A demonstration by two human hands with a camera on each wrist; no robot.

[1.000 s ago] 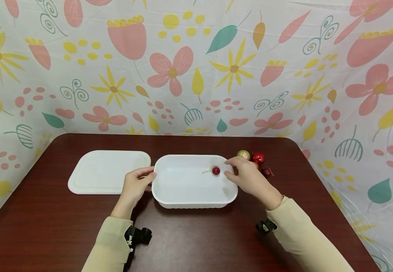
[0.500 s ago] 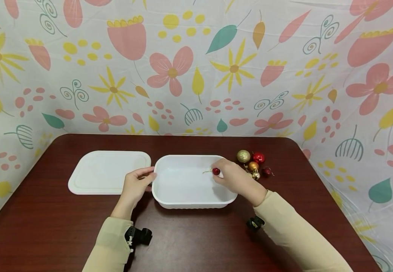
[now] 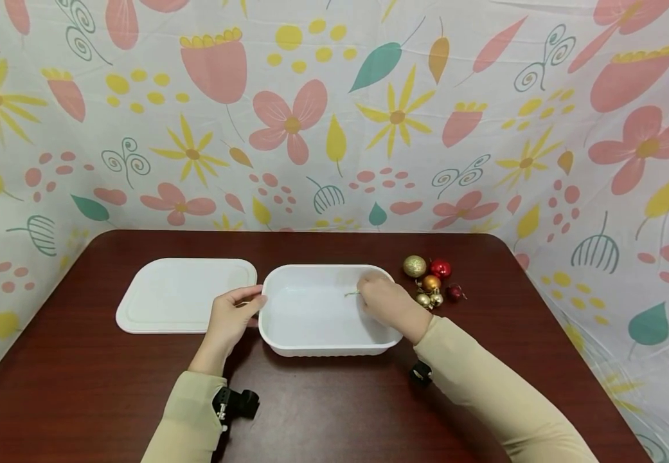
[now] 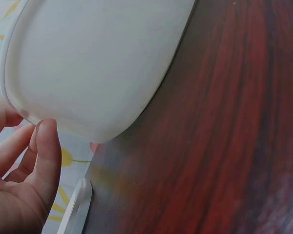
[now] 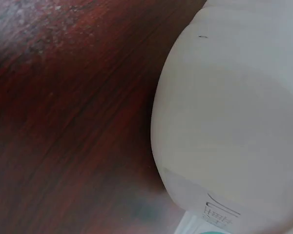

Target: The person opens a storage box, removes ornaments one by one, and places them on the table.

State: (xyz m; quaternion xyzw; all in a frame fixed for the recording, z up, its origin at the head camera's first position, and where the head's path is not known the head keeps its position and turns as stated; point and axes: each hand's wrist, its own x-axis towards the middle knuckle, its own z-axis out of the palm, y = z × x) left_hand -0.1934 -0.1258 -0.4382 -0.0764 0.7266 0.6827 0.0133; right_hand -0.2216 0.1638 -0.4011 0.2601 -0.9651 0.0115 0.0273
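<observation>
A white rectangular plastic box (image 3: pixel 311 321), uncovered, stands mid-table in the head view. My left hand (image 3: pixel 232 321) pinches its left rim between thumb and fingers; the left wrist view shows that hand (image 4: pixel 27 175) at the box's rim (image 4: pixel 88 122). Inside the box, near the right end, my right hand (image 3: pixel 392 305) has its fingers curled down over a small red bauble. The bauble is hidden behind the hand, and only its thin gold string (image 3: pixel 351 293) shows. In the right wrist view the box's outer wall (image 5: pixel 224 126) fills much of the picture, with no hand visible.
Left of the box lies a flat white lid (image 3: pixel 184 292). To its right sit several baubles: a glittery gold one (image 3: pixel 414 266), a shiny red one (image 3: pixel 441 268), an orange one (image 3: pixel 431 283) and a dark red one (image 3: pixel 454 292). Patterned cloth (image 3: pixel 294 180) hangs behind the table.
My right hand has moved left from the box's right rim down into the box and now covers the small red bauble. The left hand stays at the rim.
</observation>
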